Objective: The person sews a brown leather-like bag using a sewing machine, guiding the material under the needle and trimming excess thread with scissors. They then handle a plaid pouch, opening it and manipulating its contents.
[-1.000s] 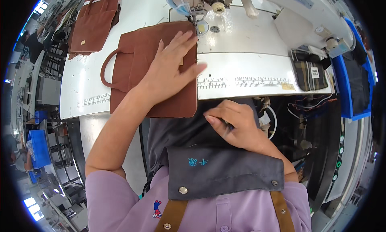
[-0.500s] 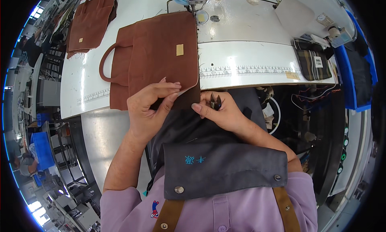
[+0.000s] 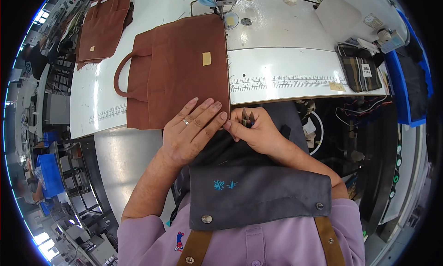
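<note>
A brown bag piece (image 3: 177, 67) lies flat on the white sewing table, its looped handle (image 3: 121, 79) toward the left and a small yellowish tag (image 3: 206, 58) on it. My left hand (image 3: 191, 130) rests palm down on its lower right corner, fingers stretched out, a ring on one. Beside that corner, my right hand (image 3: 256, 130) is closed around small thread snips (image 3: 248, 119), whose dark blades poke up between the fingers. Its thumb and fingertips meet the bag's edge; whether they pinch it is partly hidden.
At the far edge of the bag is the sewing machine's needle area (image 3: 224, 10). More brown bag pieces (image 3: 102, 33) lie at the far left. A striped dark pouch (image 3: 360, 74) sits at the right, near a blue bin (image 3: 404, 81). A ruler strip (image 3: 286, 81) runs along the table's front.
My left hand has let go of the lifted corner layer and now lies flat on it. The corner has come down over the dark layer beneath. My right hand still holds the snips.
</note>
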`<state>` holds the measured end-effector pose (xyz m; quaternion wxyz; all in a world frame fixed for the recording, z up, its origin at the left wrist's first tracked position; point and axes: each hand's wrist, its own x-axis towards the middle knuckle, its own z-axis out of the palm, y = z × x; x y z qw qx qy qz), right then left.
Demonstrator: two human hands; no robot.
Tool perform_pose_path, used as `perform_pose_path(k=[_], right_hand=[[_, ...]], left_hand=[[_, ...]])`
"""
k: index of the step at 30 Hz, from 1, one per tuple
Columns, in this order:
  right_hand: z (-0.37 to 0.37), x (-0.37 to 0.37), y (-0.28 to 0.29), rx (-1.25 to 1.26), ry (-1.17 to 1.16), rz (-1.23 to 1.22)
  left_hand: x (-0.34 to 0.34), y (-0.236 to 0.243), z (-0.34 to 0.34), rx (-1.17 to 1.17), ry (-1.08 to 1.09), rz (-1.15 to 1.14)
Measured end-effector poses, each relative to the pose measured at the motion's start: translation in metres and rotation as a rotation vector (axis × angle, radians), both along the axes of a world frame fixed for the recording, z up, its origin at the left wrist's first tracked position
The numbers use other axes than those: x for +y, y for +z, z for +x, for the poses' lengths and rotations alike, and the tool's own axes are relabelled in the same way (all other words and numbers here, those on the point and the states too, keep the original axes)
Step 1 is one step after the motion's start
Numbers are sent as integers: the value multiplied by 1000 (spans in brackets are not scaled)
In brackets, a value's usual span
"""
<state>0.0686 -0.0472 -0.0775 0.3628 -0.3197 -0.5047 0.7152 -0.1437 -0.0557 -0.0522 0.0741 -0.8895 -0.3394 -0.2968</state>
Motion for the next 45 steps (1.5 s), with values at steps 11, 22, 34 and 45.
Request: perform_pose_path(k=[11,22,34,45], right_hand=[[15,24,44,-749,-267,1409],[12,36,58,-653,-237,1582],[15,39,49,-700,-101,1558],[27,48,55,-690,-63,1493]], left_hand=[[3,-7,-2,-120,-56,-33],[15,44,-32,182,324,-14],[52,99,-32,145,-83,-713],[98,39,8,90,-93,-456]])
